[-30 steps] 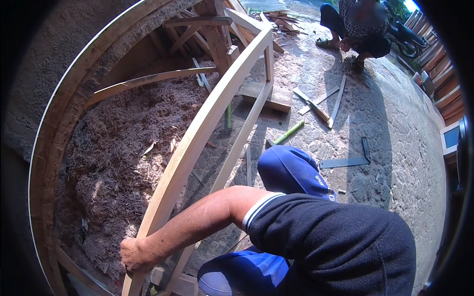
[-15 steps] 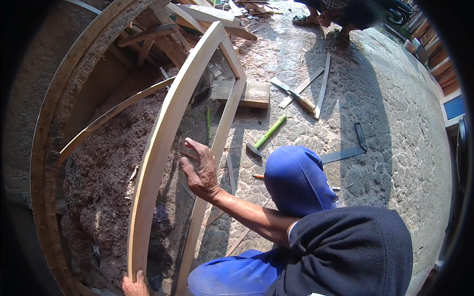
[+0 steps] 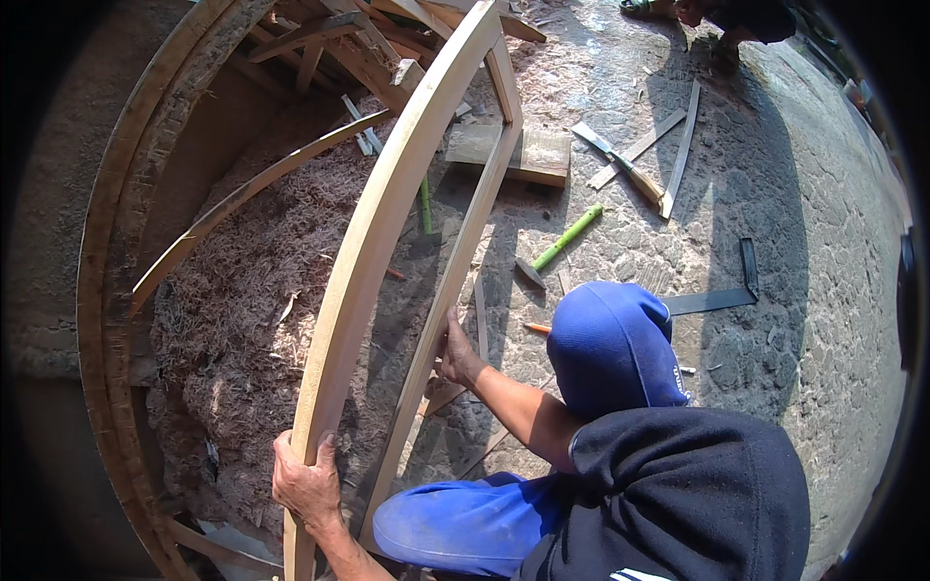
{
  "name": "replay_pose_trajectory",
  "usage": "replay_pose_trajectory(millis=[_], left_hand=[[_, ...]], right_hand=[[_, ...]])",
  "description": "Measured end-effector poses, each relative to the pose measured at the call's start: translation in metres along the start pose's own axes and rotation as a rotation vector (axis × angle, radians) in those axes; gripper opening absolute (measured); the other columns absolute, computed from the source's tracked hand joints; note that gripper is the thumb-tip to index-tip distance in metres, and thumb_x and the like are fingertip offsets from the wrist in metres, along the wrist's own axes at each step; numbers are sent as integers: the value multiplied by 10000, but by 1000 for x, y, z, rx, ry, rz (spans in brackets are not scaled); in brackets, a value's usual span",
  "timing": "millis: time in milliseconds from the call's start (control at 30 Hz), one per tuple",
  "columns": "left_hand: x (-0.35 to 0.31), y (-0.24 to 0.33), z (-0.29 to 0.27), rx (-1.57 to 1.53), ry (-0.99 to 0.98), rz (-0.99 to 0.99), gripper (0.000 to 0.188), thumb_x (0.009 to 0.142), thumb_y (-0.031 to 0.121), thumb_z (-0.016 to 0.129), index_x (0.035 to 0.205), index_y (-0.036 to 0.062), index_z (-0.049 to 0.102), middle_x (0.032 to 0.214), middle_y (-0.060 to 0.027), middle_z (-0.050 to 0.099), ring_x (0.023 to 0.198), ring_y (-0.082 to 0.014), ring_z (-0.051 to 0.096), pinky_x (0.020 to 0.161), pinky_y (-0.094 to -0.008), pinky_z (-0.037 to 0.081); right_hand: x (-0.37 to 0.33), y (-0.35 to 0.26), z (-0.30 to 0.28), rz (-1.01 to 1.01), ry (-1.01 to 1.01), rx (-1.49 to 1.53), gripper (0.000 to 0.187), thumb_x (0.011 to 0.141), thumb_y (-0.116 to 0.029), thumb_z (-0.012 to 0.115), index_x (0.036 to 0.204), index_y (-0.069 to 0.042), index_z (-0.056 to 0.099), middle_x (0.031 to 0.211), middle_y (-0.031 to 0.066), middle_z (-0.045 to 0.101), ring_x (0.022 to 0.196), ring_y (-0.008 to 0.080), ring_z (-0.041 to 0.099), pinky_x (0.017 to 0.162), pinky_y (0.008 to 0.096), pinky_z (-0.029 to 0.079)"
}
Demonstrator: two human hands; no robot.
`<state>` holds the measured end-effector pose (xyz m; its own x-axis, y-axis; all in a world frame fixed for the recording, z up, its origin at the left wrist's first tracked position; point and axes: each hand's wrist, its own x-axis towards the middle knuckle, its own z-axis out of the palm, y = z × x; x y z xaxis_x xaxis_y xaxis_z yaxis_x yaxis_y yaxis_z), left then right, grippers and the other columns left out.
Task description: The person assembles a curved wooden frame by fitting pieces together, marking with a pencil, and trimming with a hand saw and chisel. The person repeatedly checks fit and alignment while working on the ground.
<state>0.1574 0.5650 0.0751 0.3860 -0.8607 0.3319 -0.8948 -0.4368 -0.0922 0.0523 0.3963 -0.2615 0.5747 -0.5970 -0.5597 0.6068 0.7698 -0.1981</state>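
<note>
A long pale wooden window frame (image 3: 363,242) with slightly curved outer rail stands tilted before me. A glass pane (image 3: 412,257) seems to fill it, with a green handle mirrored in it. My left hand (image 3: 308,481) is wrapped round the thick outer rail near its lower end, thumb on the inner side. My right hand (image 3: 455,354) grips the thinner rail nearer my knee, its fingers partly hidden behind the wood. A hammer (image 3: 564,244) with a green handle lies on the ground beyond my right hand.
A wooden block (image 3: 542,157) lies behind the frame. A chisel (image 3: 620,163) rests across thin wood strips (image 3: 681,145). A dark metal square (image 3: 712,301) lies right of my knee. Wood shavings (image 3: 242,329) and a large curved timber (image 3: 102,290) fill the left. Another person (image 3: 741,19) crouches at the far right.
My right hand has gone from hovering over the pane to gripping the nearer rail. My left hand has slid up the outer rail. The view has shifted, so the scene sits further right.
</note>
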Motion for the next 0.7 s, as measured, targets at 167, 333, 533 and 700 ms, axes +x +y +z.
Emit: replay_pose_trajectory(millis=[167,333,533,700], left_hand=[[-13,-3,-11,6,27,55,601,871,636,710,979,49,643,815,-177,666,763,-410,676,649,-466,516],[-23,-18,-69,-156,199,-13,611,861,618,738,967,22,663,814,-145,680,735,-348,685,670,-404,537],[-17,-43,-173,-456,471,-162,637,965,585,666,1097,-38,659,899,-12,651,809,-98,568,740,-243,456],[-15,-72,-246,-456,605,-296,697,1011,593,580,1214,-73,615,1079,-87,635,919,-139,616,774,-277,483]], right_hand=[[-25,-13,18,-2,7,-90,1089,829,-940,338,1584,-155,315,1555,143,402,1423,358,407,1062,665,402],[-76,-53,76,-102,-136,-253,1060,853,-904,370,1558,-113,326,1485,206,436,1365,382,460,1070,661,421],[-137,-121,203,-628,-531,-417,668,1027,-631,481,1448,-116,420,1205,87,575,1122,193,635,781,388,647],[-192,-164,304,-1013,-674,-181,489,1060,-503,540,1292,-72,549,1056,84,643,972,165,642,775,367,562]])
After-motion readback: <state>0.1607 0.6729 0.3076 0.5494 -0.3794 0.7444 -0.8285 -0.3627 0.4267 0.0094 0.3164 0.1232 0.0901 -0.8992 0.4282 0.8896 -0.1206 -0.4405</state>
